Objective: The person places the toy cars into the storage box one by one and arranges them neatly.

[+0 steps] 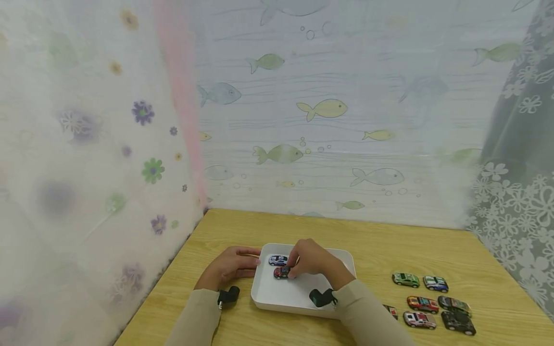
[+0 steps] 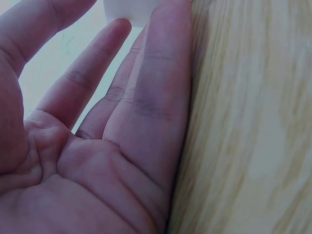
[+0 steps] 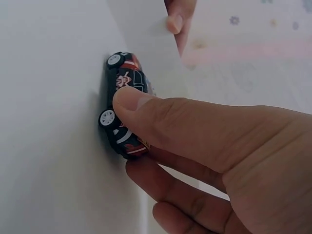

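Note:
A white tray (image 1: 290,298) lies on the wooden table. In it my right hand (image 1: 315,262) pinches a black and red toy car (image 1: 281,273) between thumb and fingers. The right wrist view shows the thumb on the side of this car, whose white wheels are at or close to the tray floor; contact cannot be made out. Just behind it in the tray sits a white and blue toy car (image 1: 277,260). At the tray's left wall is my left hand (image 1: 229,265), its fingers extended and fingertips at the wall. The left wrist view shows its palm holding nothing.
Several toy cars stand on the table right of the tray, among them a green one (image 1: 405,279), a red and orange one (image 1: 422,304) and a black one (image 1: 459,322). Another car (image 1: 391,311) is partly hidden by my right sleeve. Patterned curtains (image 1: 329,144) border the table.

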A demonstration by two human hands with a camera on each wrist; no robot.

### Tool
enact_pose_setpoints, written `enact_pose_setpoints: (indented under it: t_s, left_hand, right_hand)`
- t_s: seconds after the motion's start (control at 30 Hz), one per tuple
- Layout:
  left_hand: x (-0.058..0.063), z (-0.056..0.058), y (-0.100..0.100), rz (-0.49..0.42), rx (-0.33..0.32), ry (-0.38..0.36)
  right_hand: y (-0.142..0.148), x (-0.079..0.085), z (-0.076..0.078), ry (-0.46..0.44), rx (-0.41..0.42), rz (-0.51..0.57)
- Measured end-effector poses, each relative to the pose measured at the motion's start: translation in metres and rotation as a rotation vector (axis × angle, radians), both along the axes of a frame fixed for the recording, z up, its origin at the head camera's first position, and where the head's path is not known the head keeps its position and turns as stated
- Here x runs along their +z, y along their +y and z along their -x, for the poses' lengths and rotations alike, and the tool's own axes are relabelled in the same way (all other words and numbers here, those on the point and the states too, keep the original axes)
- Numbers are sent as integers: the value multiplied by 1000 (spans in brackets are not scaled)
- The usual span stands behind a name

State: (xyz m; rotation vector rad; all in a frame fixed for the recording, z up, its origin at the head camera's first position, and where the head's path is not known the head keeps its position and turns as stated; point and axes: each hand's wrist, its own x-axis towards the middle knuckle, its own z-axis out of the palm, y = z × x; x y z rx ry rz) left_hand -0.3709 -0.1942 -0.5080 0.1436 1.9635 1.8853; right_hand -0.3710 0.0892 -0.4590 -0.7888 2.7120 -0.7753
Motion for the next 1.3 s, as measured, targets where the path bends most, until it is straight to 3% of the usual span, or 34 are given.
enact_pose_setpoints:
  t_s: [0.53,1.3]
  left_hand:
    - [0,1,1,-5,2,-11]
    - [0,1,0,15,20,-19]
  right_hand:
    - [-10,-4,4,14,-41,-86]
    - [-23,-2,0,76,-16,-132]
